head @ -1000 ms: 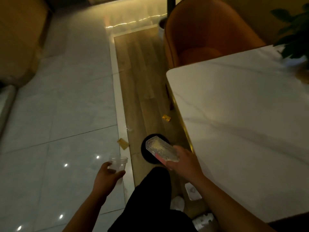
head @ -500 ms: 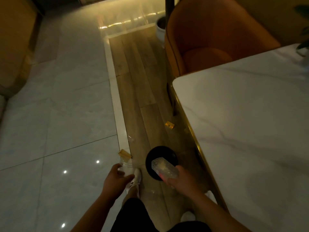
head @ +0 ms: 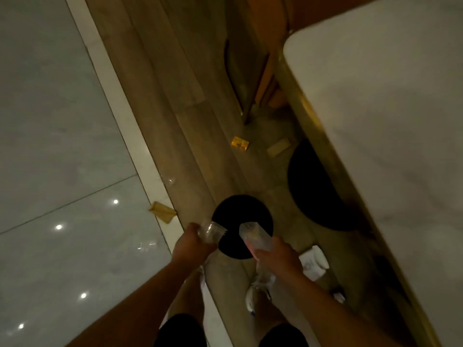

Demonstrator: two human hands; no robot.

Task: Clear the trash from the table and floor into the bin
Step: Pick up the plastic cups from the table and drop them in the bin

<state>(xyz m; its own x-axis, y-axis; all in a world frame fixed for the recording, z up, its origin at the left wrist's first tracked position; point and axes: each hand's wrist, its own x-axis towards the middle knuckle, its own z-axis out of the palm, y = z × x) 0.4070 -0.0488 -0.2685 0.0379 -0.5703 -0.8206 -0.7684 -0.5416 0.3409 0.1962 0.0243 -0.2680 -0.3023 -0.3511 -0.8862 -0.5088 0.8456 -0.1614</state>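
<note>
Two light, crushable plastics over the bin (head: 241, 216): left hand (head: 190, 245) grips cup (head: 210, 231), right hand (head: 275, 256) grips tray (head: 255, 236).

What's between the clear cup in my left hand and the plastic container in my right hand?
In the head view, only the dark open mouth of the black bin shows between the cup and the container.

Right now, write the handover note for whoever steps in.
Left hand: holds a clear cup at the bin's rim.
Right hand: holds a clear tray over the bin.
Neither dropped yet.
Left on the floor: gold wrapper, tan scrap, another by the tile edge, clear film, white paper near the right foot.
Table: no trash visible.
</note>
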